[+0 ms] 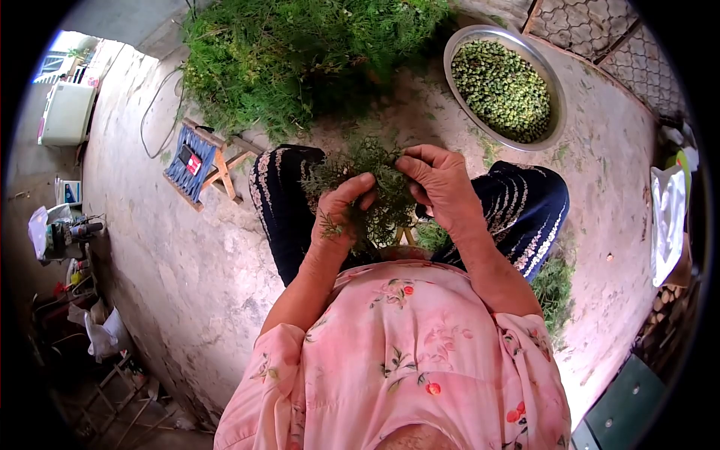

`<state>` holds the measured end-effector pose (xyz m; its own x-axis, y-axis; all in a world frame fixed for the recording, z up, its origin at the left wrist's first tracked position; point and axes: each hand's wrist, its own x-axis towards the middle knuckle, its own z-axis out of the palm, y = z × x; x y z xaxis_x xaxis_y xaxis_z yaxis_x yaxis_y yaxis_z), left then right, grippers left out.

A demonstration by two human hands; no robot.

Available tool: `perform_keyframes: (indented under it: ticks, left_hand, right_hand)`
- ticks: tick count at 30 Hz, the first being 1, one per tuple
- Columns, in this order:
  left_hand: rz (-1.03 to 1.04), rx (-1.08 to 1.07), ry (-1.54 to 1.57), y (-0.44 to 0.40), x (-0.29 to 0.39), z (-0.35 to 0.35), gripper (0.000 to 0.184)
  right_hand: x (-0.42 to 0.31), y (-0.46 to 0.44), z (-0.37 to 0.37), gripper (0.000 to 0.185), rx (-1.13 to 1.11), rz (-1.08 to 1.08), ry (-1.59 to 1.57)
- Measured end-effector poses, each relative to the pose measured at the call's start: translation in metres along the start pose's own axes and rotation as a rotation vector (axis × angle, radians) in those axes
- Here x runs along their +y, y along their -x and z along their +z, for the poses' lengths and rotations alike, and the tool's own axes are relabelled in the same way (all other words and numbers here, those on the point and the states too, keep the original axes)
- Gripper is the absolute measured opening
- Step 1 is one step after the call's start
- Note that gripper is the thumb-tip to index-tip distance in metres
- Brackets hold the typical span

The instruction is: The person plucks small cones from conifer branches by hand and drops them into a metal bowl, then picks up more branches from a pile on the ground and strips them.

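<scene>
A feathery evergreen sprig (pixel 379 187) is held up above my lap, between my two hands. My left hand (pixel 345 208) is closed round its lower left side, with the thumb pointing up. At the upper right of the sprig, my right hand (pixel 437 181) is closed in a pinch, thumb against the fingers. Whether a small piece sits between those fingertips is hidden. Beyond my knees lies a big heap of cut evergreen branches (pixel 300 67). A metal basin (pixel 559 97) to its right holds many small green cone-like pieces (pixel 501 91).
A low folding stool (pixel 196 166) with a blue woven seat stands at the left, a dark phone-like object and a red packet on it. More greenery (pixel 553 292) lies by my right leg. White plastic bags (pixel 667 217) are at the right edge; clutter lines the left wall.
</scene>
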<state>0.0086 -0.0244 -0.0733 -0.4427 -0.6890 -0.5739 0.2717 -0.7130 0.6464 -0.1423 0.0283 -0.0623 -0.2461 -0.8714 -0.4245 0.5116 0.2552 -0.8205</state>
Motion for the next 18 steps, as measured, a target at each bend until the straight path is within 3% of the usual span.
perform_keyframes:
  ticks: [4,9,12,14,18]
  left_hand:
    - [-0.065,-0.003,0.003,-0.001,-0.003,-0.003,0.017]
    - [-0.109,-0.080,-0.032,-0.002,-0.004,-0.005,0.019]
    - [-0.007,-0.062,0.070,0.000,-0.001,-0.008,0.017]
    - [-0.029,-0.083,0.118,-0.008,-0.004,-0.024,0.015]
    - [-0.027,-0.101,0.147,-0.010,-0.006,-0.028,0.017]
  right_hand:
    - [0.002,0.000,0.001,0.015,0.086,-0.054,-0.022]
    - [0.008,-0.001,-0.002,0.012,0.121,0.012,-0.343]
    - [-0.003,-0.010,-0.021,0.012,0.276,-0.108,-0.523]
    - [-0.012,-0.006,-0.030,0.016,0.132,-0.194,-0.528]
    - [-0.028,0.010,-0.012,0.015,-0.010,-0.024,-0.564]
